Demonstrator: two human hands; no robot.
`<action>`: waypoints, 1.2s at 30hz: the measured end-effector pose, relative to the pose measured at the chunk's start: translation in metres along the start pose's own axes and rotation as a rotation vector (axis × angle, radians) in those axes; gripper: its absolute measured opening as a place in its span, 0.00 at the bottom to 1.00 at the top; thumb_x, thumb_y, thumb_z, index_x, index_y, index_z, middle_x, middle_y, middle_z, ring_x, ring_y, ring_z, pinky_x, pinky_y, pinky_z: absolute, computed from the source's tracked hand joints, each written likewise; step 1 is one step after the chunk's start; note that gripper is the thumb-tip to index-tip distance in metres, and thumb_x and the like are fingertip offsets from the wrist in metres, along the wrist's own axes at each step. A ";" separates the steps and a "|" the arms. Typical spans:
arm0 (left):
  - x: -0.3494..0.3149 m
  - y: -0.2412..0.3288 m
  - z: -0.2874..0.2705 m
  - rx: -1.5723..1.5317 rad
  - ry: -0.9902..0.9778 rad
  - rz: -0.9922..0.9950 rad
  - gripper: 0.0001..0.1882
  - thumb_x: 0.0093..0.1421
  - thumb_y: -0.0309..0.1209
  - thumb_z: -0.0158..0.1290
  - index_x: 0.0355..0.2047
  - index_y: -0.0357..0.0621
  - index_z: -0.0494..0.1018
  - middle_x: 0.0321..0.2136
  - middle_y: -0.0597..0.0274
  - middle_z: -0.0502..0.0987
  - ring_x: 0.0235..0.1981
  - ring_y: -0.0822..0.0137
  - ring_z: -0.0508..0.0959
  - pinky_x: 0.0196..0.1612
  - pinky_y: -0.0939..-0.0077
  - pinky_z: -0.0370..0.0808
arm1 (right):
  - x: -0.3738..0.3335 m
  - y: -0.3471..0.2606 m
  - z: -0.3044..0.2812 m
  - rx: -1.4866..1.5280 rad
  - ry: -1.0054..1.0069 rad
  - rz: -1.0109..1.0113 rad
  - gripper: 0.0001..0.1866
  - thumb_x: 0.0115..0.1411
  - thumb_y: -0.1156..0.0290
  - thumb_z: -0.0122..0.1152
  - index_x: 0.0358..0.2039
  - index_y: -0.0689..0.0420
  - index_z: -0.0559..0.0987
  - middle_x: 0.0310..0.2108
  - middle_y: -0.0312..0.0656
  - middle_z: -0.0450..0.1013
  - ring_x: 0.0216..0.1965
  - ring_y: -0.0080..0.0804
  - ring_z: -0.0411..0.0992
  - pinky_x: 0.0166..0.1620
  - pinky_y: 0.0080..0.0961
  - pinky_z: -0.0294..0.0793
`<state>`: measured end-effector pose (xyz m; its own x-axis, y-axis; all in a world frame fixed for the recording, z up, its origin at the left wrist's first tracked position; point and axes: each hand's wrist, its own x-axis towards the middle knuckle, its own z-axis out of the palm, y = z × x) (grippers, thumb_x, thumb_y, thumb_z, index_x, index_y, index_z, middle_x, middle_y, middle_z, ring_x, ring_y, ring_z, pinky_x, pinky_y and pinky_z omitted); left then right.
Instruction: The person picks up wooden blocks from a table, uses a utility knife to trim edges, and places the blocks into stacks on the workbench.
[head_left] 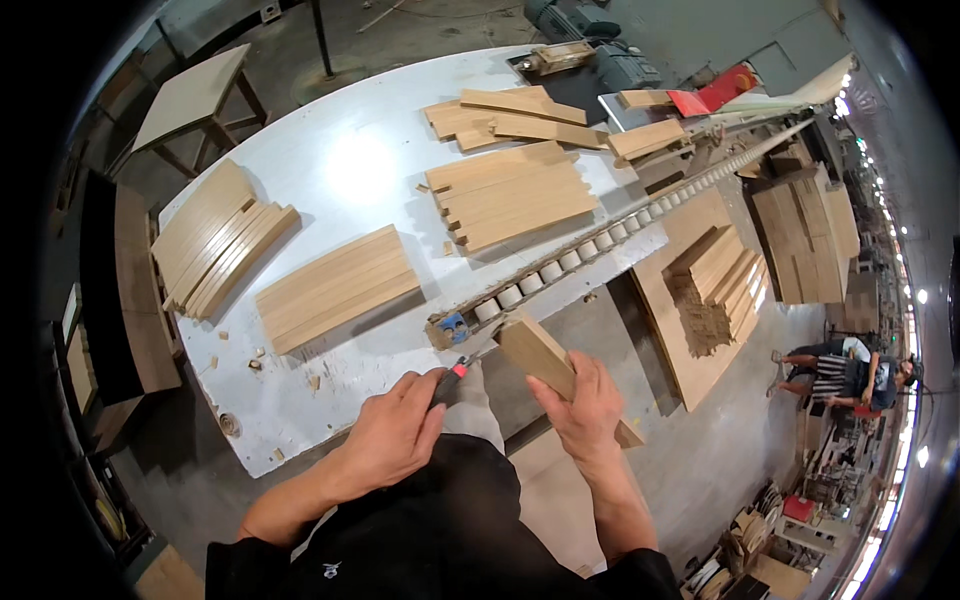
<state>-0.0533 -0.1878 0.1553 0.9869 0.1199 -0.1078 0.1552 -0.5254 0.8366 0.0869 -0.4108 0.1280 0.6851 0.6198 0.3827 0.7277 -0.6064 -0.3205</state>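
My left hand (398, 428) is closed around a small bladed hand tool (459, 369) with a black and red handle. Its narrow metal tip points toward the near end of a wooden board (537, 352); I cannot tell whether they touch. Gripped in my right hand (588, 408), that board slants from the roller strip's end toward my right forearm. Beside the board's upper end sits a blue piece (453, 326) at the end of a strip of white rollers (550, 271) along the table's edge.
On the white table (330, 385) lie several groups of boards: a left stack (222, 240), a middle stack (340, 288) and a notched stack (512, 195). More boards (727, 285) rest on a panel at right. Beyond are motors (625, 70) and a distant person (865, 377).
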 end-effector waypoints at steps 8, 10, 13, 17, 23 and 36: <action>-0.014 -0.017 -0.005 0.087 -0.117 -0.269 0.24 0.63 0.32 0.45 0.58 0.34 0.60 0.42 0.41 0.72 0.34 0.40 0.77 0.35 0.50 0.76 | 0.025 -0.018 0.018 0.072 -0.040 -0.144 0.28 0.47 0.67 0.77 0.47 0.60 0.75 0.34 0.51 0.75 0.32 0.51 0.75 0.33 0.38 0.75; -0.027 -0.018 -0.017 0.093 -0.080 -0.285 0.22 0.59 0.27 0.47 0.54 0.31 0.62 0.39 0.41 0.72 0.33 0.40 0.78 0.33 0.49 0.77 | 0.041 -0.029 0.029 0.117 -0.095 -0.243 0.27 0.49 0.66 0.76 0.47 0.61 0.75 0.34 0.50 0.75 0.32 0.49 0.75 0.35 0.39 0.75; -0.043 -0.046 -0.005 -0.006 0.032 -0.437 0.13 0.57 0.27 0.48 0.42 0.32 0.68 0.37 0.43 0.75 0.31 0.39 0.79 0.32 0.49 0.76 | 0.035 -0.010 0.066 0.441 -0.329 -0.202 0.24 0.49 0.73 0.72 0.47 0.62 0.74 0.35 0.45 0.76 0.34 0.35 0.74 0.39 0.33 0.75; -0.070 -0.076 0.049 -0.165 0.329 -0.585 0.12 0.64 0.36 0.44 0.41 0.40 0.67 0.36 0.45 0.74 0.39 0.40 0.77 0.38 0.47 0.74 | 0.104 -0.120 0.026 0.220 -0.852 -0.205 0.27 0.49 0.65 0.76 0.48 0.62 0.77 0.37 0.52 0.77 0.37 0.45 0.76 0.42 0.34 0.76; -0.099 -0.118 0.115 -0.131 0.804 -1.059 0.21 0.65 0.35 0.43 0.57 0.43 0.63 0.41 0.43 0.73 0.41 0.41 0.77 0.42 0.48 0.76 | 0.139 -0.080 0.107 0.475 -0.774 -0.383 0.27 0.50 0.66 0.75 0.48 0.64 0.75 0.35 0.46 0.77 0.35 0.39 0.74 0.37 0.35 0.75; -0.063 -0.199 0.077 0.498 1.272 -1.010 0.37 0.54 0.32 0.62 0.63 0.37 0.62 0.59 0.40 0.64 0.58 0.40 0.66 0.62 0.53 0.62 | 0.171 -0.057 0.126 0.972 -0.939 0.034 0.21 0.58 0.64 0.68 0.48 0.61 0.75 0.34 0.39 0.75 0.33 0.23 0.71 0.37 0.24 0.73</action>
<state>-0.1425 -0.1562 -0.0456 -0.1242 0.9672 0.2215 0.8954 0.0131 0.4450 0.1670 -0.2077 0.1024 0.1825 0.9524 -0.2440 0.1712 -0.2752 -0.9460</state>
